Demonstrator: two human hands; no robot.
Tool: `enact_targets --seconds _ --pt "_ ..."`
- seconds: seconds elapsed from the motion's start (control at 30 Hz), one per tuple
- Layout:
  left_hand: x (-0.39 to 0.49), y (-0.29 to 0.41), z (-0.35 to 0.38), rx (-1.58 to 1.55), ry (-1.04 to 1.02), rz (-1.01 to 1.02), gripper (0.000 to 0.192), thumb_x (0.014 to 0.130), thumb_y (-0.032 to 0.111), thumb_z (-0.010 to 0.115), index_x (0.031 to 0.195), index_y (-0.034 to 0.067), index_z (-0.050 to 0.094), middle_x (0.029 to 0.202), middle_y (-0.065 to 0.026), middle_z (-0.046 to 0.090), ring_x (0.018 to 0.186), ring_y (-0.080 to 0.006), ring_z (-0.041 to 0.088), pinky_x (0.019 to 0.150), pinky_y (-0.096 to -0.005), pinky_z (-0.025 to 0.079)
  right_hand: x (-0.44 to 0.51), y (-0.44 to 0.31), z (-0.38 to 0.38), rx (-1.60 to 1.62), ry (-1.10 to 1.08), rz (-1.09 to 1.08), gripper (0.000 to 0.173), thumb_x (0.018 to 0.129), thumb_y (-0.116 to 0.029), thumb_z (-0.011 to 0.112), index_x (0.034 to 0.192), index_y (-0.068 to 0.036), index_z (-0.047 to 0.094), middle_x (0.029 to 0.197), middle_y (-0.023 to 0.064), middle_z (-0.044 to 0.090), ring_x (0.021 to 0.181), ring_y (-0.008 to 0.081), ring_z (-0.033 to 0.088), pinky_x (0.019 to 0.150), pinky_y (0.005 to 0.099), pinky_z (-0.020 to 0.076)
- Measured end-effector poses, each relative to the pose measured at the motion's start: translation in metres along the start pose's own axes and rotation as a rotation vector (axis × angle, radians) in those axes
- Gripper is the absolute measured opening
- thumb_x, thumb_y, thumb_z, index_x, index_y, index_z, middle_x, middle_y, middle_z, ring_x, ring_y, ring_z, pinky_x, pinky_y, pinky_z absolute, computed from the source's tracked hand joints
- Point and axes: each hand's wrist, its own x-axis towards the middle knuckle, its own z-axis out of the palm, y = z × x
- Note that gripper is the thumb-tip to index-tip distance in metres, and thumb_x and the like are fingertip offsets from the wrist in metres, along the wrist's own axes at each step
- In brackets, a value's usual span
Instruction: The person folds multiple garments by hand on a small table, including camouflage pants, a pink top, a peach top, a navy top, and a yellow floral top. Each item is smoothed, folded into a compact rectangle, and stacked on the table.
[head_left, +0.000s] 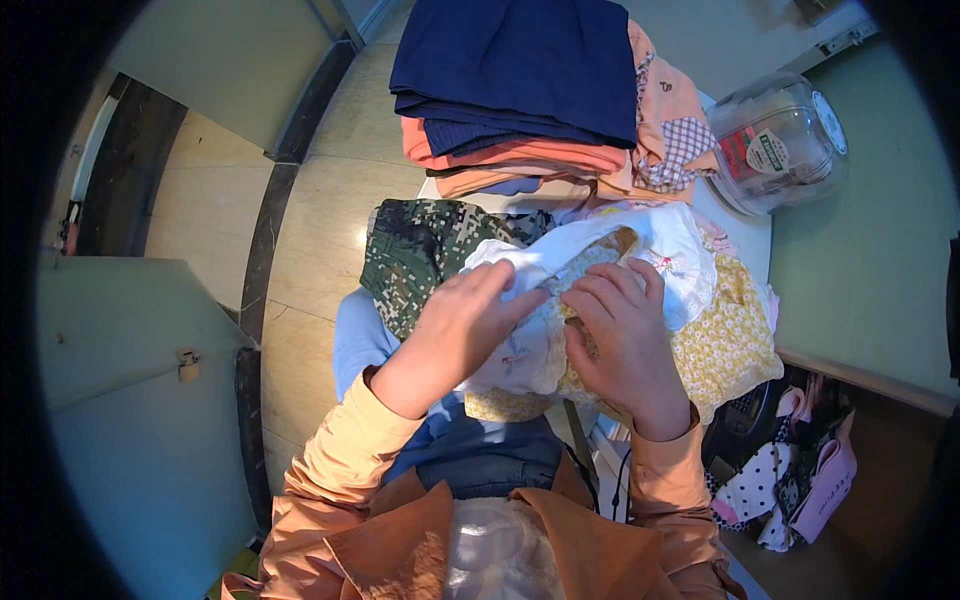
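A yellow floral garment (731, 330) with a wide white collar (679, 259) lies spread in front of me. The collar has a scalloped edge and small embroidered figures. My left hand (469, 330) is on the left half of the collar, its thumb reaching to the neck opening. Close beside it, my right hand (626, 334) bends its fingers over the front edge of that opening. The fingertips of both hands nearly meet there; what is pinched between them is too small to make out. Camouflage-patterned cloth (427, 247) lies partly beneath the garment on the left.
Beyond the garment stands a stack of folded clothes, a navy piece (514, 71) on top and a peach one with checked trim (671, 139) at its side. A clear plastic jar (780, 146) is at the right. Socks (757, 480) hang below the pale green surface (870, 285).
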Motion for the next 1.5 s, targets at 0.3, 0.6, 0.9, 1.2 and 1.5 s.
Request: enact_targets --seconds 0.3,0.6,0.9,1.2,1.5 --pt "0.004 -0.029 -0.035 -0.338 0.088 -0.125 0.012 0.083 0.0 0.066 0.095 0.002 0.063 0.09 -0.0103 0.061 0.086 -0.029 0.063 0.077 -0.0345 0.05 -0.026 0.016 -0.032 0.121 0.176 0.026 0.023 0.064 0.004 0.062 0.084 -0.006 0.066 0.083 0.0068 0.061 0.085 0.025 0.062 0.103 0.0473 0.0357" --pt "0.013 -0.017 -0.042 -0.182 0.109 0.025 0.02 0.082 0.0 0.062 0.101 0.005 0.063 0.12 -0.0121 0.063 0.099 -0.0337 0.061 0.085 -0.0388 0.051 -0.023 0.013 -0.029 0.125 0.24 0.067 0.021 0.065 0.005 0.058 0.082 -0.004 0.064 0.082 0.0094 0.061 0.086 0.0267 0.063 0.103 0.046 0.0362" --pt "0.004 -0.004 -0.042 -0.167 -0.115 0.023 0.021 0.074 0.008 0.076 0.095 0.007 0.07 0.089 -0.01 0.062 0.075 -0.0289 0.064 0.069 -0.0375 0.052 -0.025 0.012 -0.028 0.1 0.204 0.069 0.021 0.067 0.004 0.061 0.085 -0.004 0.066 0.083 0.0092 0.062 0.085 0.0266 0.064 0.103 0.045 0.0362" --pt "-0.004 0.001 -0.039 -0.198 0.046 -0.129 0.061 0.065 0.007 0.086 0.119 0.009 0.058 0.133 -0.0145 0.052 0.119 -0.0328 0.053 0.098 -0.0405 0.045 -0.014 0.011 -0.051 0.181 0.292 0.094 0.02 0.074 0.007 0.066 0.093 0.0 0.067 0.096 0.016 0.068 0.091 0.0339 0.065 0.082 0.0409 0.0516" --pt "-0.04 -0.006 0.007 -0.757 0.124 -0.632 0.06 0.077 0.008 0.081 0.13 0.001 0.055 0.113 -0.0072 0.066 0.103 -0.0164 0.061 0.091 -0.032 0.049 0.053 0.043 -0.03 0.034 -0.028 -0.081 0.036 0.076 -0.012 0.072 0.109 0.0 0.066 0.109 0.0168 0.068 0.108 0.035 0.059 0.097 0.0443 0.0431"
